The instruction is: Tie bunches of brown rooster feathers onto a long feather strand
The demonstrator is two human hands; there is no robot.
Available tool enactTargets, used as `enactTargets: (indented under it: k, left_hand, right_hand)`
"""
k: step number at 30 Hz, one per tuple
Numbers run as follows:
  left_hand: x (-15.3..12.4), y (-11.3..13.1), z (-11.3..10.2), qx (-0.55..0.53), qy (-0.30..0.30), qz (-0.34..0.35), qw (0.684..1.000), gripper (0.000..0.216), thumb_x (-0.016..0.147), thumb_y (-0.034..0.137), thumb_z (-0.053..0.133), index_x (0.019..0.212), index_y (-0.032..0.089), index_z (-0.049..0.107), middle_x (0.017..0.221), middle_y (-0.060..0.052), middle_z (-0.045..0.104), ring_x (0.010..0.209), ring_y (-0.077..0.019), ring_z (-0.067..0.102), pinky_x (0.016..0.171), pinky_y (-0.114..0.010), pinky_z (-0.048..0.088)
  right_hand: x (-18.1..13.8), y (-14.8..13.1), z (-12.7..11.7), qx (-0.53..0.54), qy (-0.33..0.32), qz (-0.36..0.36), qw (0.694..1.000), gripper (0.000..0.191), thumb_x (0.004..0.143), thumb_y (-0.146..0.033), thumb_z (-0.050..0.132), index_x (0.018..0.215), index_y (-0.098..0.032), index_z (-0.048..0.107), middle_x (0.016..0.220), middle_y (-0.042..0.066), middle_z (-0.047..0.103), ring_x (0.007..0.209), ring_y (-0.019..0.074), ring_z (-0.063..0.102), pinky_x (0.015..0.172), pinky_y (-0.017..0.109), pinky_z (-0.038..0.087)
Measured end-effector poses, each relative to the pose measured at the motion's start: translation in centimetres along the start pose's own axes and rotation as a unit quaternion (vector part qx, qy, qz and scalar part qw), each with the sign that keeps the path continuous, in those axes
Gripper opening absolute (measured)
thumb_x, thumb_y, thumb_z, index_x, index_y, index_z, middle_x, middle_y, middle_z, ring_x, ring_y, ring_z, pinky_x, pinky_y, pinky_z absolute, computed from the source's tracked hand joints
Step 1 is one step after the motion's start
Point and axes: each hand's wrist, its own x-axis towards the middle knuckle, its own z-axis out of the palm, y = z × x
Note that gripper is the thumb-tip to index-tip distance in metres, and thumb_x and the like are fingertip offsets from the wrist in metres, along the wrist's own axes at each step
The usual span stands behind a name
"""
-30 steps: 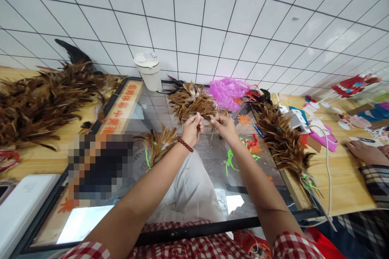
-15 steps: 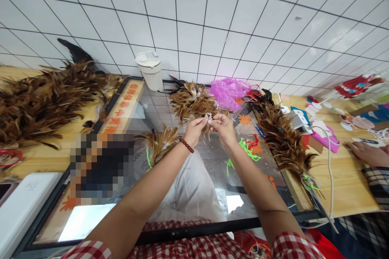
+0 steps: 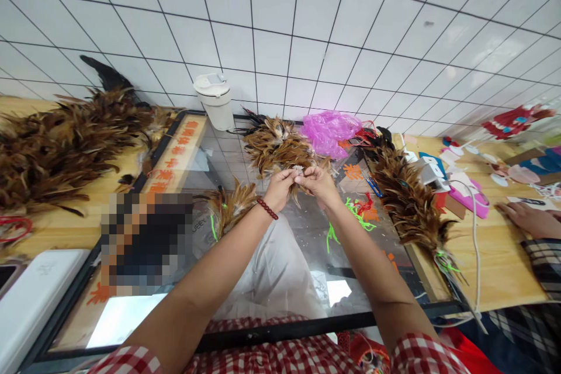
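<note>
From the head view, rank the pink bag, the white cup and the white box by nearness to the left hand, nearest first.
1. Pink bag: just beyond the left hand, up and to the right, by the wall.
2. White cup: farther off to the left, against the wall.
3. White box: farthest, at the table's near left corner.

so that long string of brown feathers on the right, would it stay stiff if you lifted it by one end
Probably not. The feather string bends along the glass table edge, so it would likely sag. It looks light, being all loose plumes. The tips splay out and may catch on the white cable lying beside it.
</note>
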Motion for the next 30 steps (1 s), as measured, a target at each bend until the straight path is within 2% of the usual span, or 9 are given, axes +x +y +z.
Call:
enactTargets:
  k: [3, 6, 10, 15, 20, 23, 25, 28, 30]
  left_hand:
    - [0.0, -0.2, 0.1, 0.016, 0.004, 0.037, 0.999, 0.032, 0.061, 0.04, 0.08, 0.067, 0.013, 0.064, 0.061, 0.0, 0.061, 0.057, -0.0087, 0.055, 0.059, -0.022, 0.044]
    - [-0.3, -0.1, 0.4, 0.057, 0.004, 0.047, 0.997, 0.033, 0.068, 0.043, 0.075, 0.066, 0.014, 0.061, 0.053, 0.002, 0.055, 0.048, -0.007, 0.048, 0.05, -0.02, 0.038]
    - [-0.8, 0.3, 0.6, 0.096, -0.011, 0.031, 0.995, 0.031, 0.067, 0.042, 0.076, 0.068, 0.014, 0.062, 0.047, 0.005, 0.047, 0.043, -0.0044, 0.038, 0.043, -0.018, 0.028]
    - [-0.8, 0.4, 0.6, 0.066, -0.027, 0.027, 0.997, 0.033, 0.063, 0.04, 0.079, 0.063, 0.013, 0.06, 0.05, 0.004, 0.046, 0.044, -0.0032, 0.035, 0.042, -0.018, 0.022]
    - [-0.3, 0.4, 0.4, 0.055, 0.017, 0.035, 0.998, 0.03, 0.066, 0.038, 0.077, 0.064, 0.014, 0.059, 0.049, 0.005, 0.044, 0.044, -0.0034, 0.033, 0.043, -0.018, 0.023]
    - [-0.4, 0.4, 0.4, 0.068, 0.018, 0.04, 0.997, 0.03, 0.067, 0.039, 0.076, 0.064, 0.014, 0.059, 0.046, 0.006, 0.041, 0.044, -0.0041, 0.033, 0.043, -0.018, 0.023]
    - [-0.5, 0.3, 0.5, 0.072, 0.006, 0.037, 0.997, 0.031, 0.066, 0.039, 0.077, 0.063, 0.014, 0.059, 0.046, 0.006, 0.041, 0.044, -0.0041, 0.033, 0.044, -0.019, 0.023]
    - [-0.5, 0.2, 0.4, 0.062, -0.008, 0.032, 0.998, 0.032, 0.063, 0.038, 0.079, 0.062, 0.014, 0.058, 0.049, 0.005, 0.043, 0.044, -0.0033, 0.033, 0.043, -0.019, 0.022]
    - [-0.4, 0.1, 0.3, 0.051, -0.003, 0.036, 0.998, 0.033, 0.062, 0.039, 0.079, 0.063, 0.014, 0.058, 0.052, 0.005, 0.045, 0.045, -0.003, 0.033, 0.043, -0.019, 0.022]
  right_hand:
    - [0.1, -0.4, -0.5, -0.049, -0.012, -0.093, 0.994, 0.05, 0.052, -0.041, 0.083, 0.089, -0.021, 0.056, 0.056, -0.007, 0.057, 0.049, 0.0105, 0.052, 0.049, 0.023, 0.041]
    - [0.0, -0.6, -1.0, -0.147, 0.002, -0.186, 0.972, 0.04, 0.067, -0.043, 0.074, 0.098, -0.022, 0.064, 0.065, -0.003, 0.059, 0.058, 0.0122, 0.053, 0.059, 0.027, 0.044]
    - [0.0, -0.5, -1.3, -0.255, 0.041, -0.258, 0.931, 0.02, 0.078, -0.04, 0.062, 0.08, -0.02, 0.066, 0.077, 0.003, 0.063, 0.071, 0.015, 0.055, 0.069, 0.028, 0.044]
    - [0.6, -0.7, -2.5, -0.161, 0.115, -0.208, 0.958, 0.023, 0.08, -0.041, 0.056, 0.074, -0.019, 0.058, 0.06, -0.003, 0.05, 0.056, 0.011, 0.043, 0.057, 0.024, 0.037]
    - [0.4, -1.6, -2.5, -0.156, 0.028, -0.153, 0.975, 0.031, 0.066, -0.046, 0.072, 0.072, -0.018, 0.059, 0.062, -0.002, 0.055, 0.056, 0.0104, 0.045, 0.055, 0.024, 0.037]
    - [0.2, -1.2, -1.7, -0.17, -0.013, -0.145, 0.975, 0.034, 0.064, -0.049, 0.072, 0.074, -0.018, 0.061, 0.064, -0.001, 0.057, 0.057, 0.0115, 0.047, 0.055, 0.024, 0.038]
    - [0.3, -1.0, -1.5, -0.203, 0.005, -0.16, 0.966, 0.032, 0.069, -0.049, 0.067, 0.068, -0.018, 0.058, 0.06, -0.002, 0.053, 0.056, 0.011, 0.044, 0.055, 0.024, 0.035]
    - [0.4, -1.2, -2.2, -0.187, 0.089, -0.2, 0.958, 0.03, 0.075, -0.048, 0.058, 0.066, -0.019, 0.054, 0.057, -0.004, 0.047, 0.055, 0.0102, 0.04, 0.055, 0.024, 0.034]
    - [0.3, -1.8, -3.0, -0.191, 0.068, -0.192, 0.96, 0.03, 0.074, -0.047, 0.06, 0.065, -0.019, 0.056, 0.056, -0.004, 0.048, 0.054, 0.0097, 0.04, 0.054, 0.024, 0.033]
